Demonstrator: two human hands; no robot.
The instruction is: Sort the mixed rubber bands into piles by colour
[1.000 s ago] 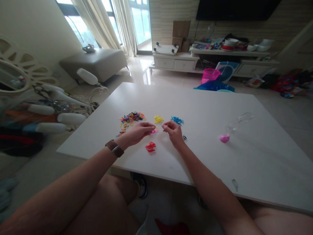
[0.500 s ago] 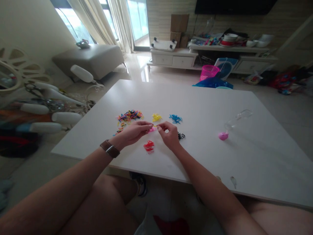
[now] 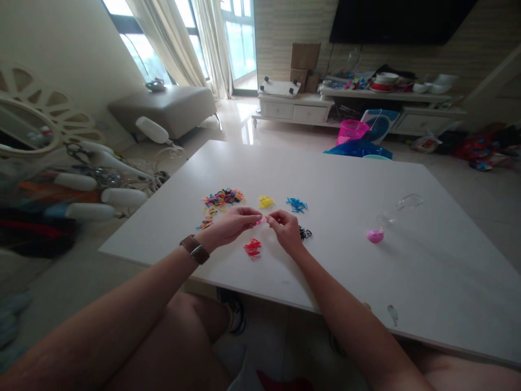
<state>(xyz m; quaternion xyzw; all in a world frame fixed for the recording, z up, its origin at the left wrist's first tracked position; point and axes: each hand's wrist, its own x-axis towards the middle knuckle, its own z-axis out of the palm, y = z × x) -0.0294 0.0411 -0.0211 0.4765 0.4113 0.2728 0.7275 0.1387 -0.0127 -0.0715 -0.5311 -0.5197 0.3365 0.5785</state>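
Small yellow band (image 3: 264, 216) pinched between left hand (image 3: 239, 220) and right hand (image 3: 285, 228)

Closest to the person, a brown watch (image 3: 195, 249) sits on the left wrist, and a loose pile of red bands (image 3: 253, 248) lies on the white table (image 3: 345, 190), just this side of the fingers. Then come the two hands, thumb and forefinger closed on each, with hardly any gap left between them. The yellow band is right there at the fingertips, bridging the two pinches just above some pink bands (image 3: 260, 221) that the hands partly cover. It looks thin, short and bright; from here it's too small to make out its exact shape. A second ago the hands stood apart with a clear gap; now the tips nearly meet. The black bands (image 3: 305, 233) beside the right hand, mostly hidden behind the wrist then, show more fully now.

Off to the right, well apart, sits a pink ball (image 3: 375, 236). Just beyond the hands are the yellow pile (image 3: 266, 202) and the blue bands (image 3: 297, 205), with a bigger mixed heap (image 3: 223, 198) to the left. Past the table stands a pink basket (image 3: 352, 132), and farther back, a dark television (image 3: 401, 21) on the wall.
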